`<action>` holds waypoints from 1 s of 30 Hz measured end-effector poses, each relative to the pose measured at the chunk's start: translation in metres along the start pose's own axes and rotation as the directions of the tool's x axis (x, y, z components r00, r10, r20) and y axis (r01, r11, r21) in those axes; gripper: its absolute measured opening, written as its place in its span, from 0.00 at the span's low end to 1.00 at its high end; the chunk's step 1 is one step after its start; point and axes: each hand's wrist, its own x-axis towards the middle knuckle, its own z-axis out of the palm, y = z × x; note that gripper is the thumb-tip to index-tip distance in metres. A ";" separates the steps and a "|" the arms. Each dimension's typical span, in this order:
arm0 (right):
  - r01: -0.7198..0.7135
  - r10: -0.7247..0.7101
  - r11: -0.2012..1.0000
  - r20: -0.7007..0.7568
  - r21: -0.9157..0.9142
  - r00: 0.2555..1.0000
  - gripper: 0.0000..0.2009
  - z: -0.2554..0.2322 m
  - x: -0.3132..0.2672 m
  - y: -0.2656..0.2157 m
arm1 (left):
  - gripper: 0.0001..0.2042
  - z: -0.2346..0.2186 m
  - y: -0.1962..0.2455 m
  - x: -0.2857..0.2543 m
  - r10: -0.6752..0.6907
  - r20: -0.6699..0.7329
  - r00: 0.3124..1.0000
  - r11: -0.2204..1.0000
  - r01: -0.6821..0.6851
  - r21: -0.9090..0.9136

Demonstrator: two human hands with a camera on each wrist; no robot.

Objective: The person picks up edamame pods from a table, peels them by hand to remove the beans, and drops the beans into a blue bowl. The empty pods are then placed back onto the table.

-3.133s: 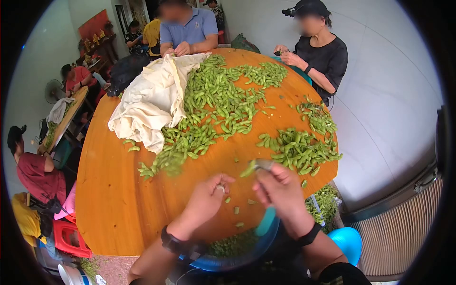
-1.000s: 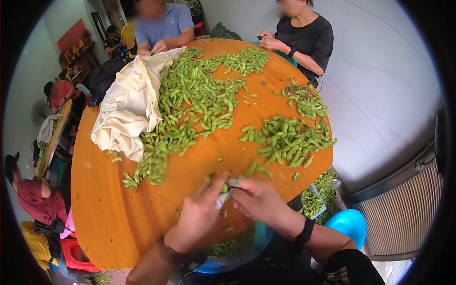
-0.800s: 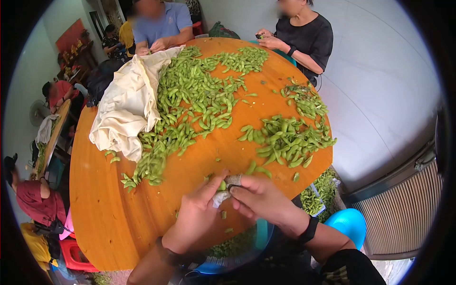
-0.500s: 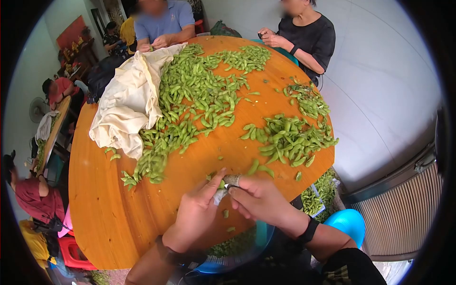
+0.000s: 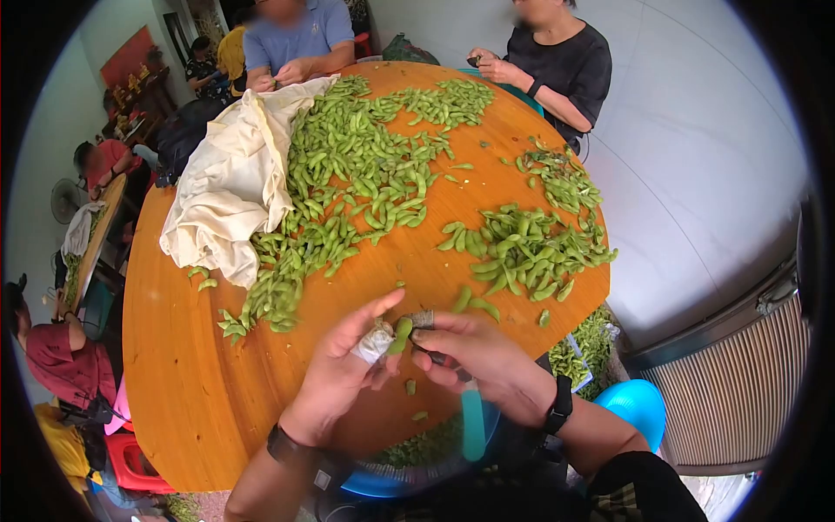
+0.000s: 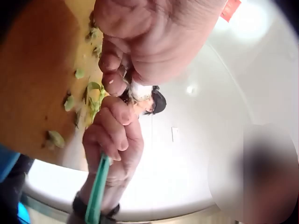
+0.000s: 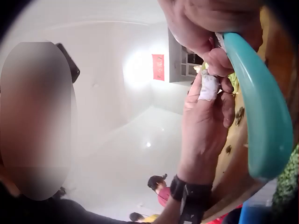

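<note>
My left hand (image 5: 335,365), its thumb wrapped in white tape, holds a green soybean pod (image 5: 400,336) out toward the right. The right hand (image 5: 483,361) meets it at the pod, with grey wrapping on the index finger. Curled fingers of the right hand grip a tool with a teal handle (image 5: 472,424) that hangs below the palm; its working end is mostly hidden by the fingers. In the right wrist view the handle (image 7: 261,107) looks broad and curved. Beneath both hands, a blue basin (image 5: 370,484) holds small green beans (image 5: 426,448).
Pods lie in a large heap (image 5: 361,165) beside a cream cloth (image 5: 230,187) on the wooden table (image 5: 200,374). A smaller heap (image 5: 526,252) sits at right, with loose pods (image 5: 478,304) nearby. Two people sit across the table. A blue stool (image 5: 631,413) stands at lower right.
The hands were apart earlier, a pod in the right one. They came together over the basin; now the left thumb has lifted away, the pod shows more, and the teal handle has swung into sight.
</note>
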 end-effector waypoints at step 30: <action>0.242 -0.297 0.778 -0.001 -0.580 0.955 0.09 0.020 -0.002 -0.002 | 0.23 -0.002 -0.020 0.006 0.501 0.012 0.865 0.483 -0.291 0.826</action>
